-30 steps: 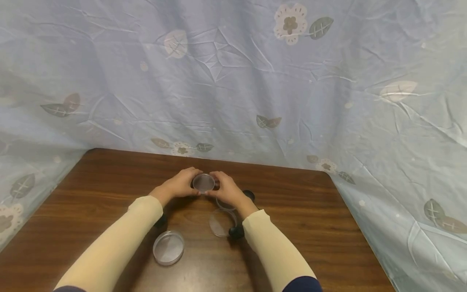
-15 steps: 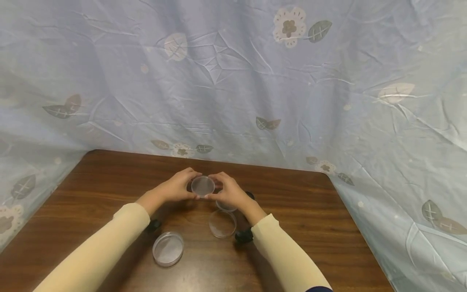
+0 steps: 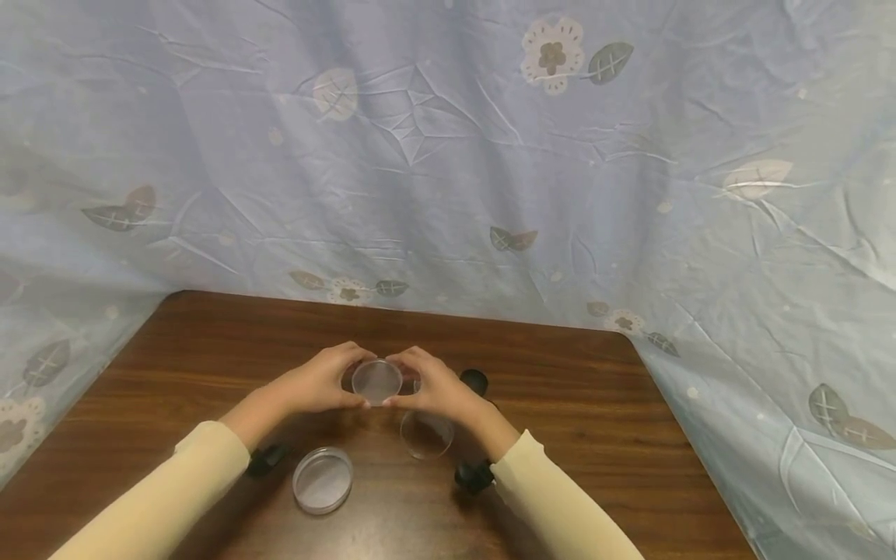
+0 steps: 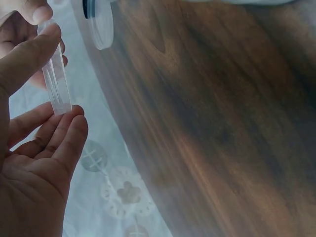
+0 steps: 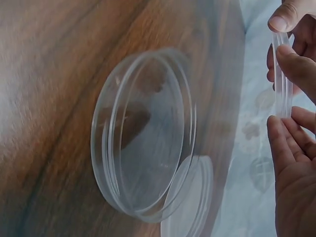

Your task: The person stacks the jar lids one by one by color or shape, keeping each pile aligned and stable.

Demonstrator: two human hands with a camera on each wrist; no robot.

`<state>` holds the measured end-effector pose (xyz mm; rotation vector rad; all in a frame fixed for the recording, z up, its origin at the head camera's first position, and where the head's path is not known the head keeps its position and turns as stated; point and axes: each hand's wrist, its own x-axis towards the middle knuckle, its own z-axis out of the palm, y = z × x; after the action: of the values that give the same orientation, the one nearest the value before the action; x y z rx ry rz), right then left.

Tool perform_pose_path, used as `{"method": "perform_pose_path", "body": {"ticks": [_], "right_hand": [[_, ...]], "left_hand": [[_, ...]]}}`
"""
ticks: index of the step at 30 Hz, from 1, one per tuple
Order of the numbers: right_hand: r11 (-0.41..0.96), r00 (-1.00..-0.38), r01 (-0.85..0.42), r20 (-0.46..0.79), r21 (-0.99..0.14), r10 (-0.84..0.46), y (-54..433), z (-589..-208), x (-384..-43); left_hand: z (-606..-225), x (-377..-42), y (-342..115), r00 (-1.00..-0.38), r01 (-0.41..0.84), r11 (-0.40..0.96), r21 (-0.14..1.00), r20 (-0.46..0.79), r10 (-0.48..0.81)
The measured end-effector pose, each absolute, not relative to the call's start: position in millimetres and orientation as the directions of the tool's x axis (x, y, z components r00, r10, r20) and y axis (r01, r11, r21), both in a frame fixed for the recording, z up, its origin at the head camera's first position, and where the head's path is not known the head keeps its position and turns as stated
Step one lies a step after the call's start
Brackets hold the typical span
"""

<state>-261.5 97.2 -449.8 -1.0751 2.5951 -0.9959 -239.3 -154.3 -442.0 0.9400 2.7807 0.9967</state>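
A clear round petri dish [image 3: 377, 382] is held above the table between both hands. My left hand [image 3: 325, 381] grips its left rim between thumb and fingers; my right hand [image 3: 434, 386] does the same on the right. Edge-on in the left wrist view, the dish [image 4: 58, 89] shows thin, with fingertips at its edges. Another petri dish [image 3: 323, 481] lies on the table in front of the left hand. A clear dish [image 3: 426, 435] lies below the right hand, large in the right wrist view, where a further dish [image 5: 190, 197] overlaps it.
The wooden table [image 3: 574, 404] runs back to a hanging patterned cloth [image 3: 448, 194], which also closes in the sides. A dark round thing [image 3: 474, 381] shows beside the right hand. Black wrist gear [image 3: 474, 476] sits near the right sleeve.
Both hands have brought the held dish nearer to the body and slightly left. The forearms have spread apart. The dishes on the table stay where they were.
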Motion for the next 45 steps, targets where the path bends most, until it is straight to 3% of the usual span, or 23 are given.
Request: {"method": "perform_pose_path", "body": {"ticks": [12, 26, 35, 45], "right_hand": [[0.456, -0.653, -0.625, 0.104, -0.634, -0.750, 87.1, -444.9, -236.5], [0.475, -0.641, -0.652, 0.096, -0.591, -0.761, 77.8, -454.6, -206.8], [0.429, -0.609, -0.654, 0.096, -0.623, -0.788, 68.7, -461.7, -194.1], [0.401, -0.566, -0.711, 0.133, -0.577, -0.813, 60.2, -470.8, -183.0]], "left_hand": [[-443.7, -203.3, -169.1, -0.818, 0.535, 0.605, 0.590, 0.179, 0.547], [-451.9, -170.8, -180.2, -0.812, 0.541, 0.595, 0.595, 0.186, 0.553], [-457.8, -150.9, -189.6, -0.824, 0.539, 0.628, 0.562, 0.195, 0.532], [-466.1, -135.4, -197.2, -0.827, 0.545, 0.638, 0.544, 0.227, 0.513]]}}
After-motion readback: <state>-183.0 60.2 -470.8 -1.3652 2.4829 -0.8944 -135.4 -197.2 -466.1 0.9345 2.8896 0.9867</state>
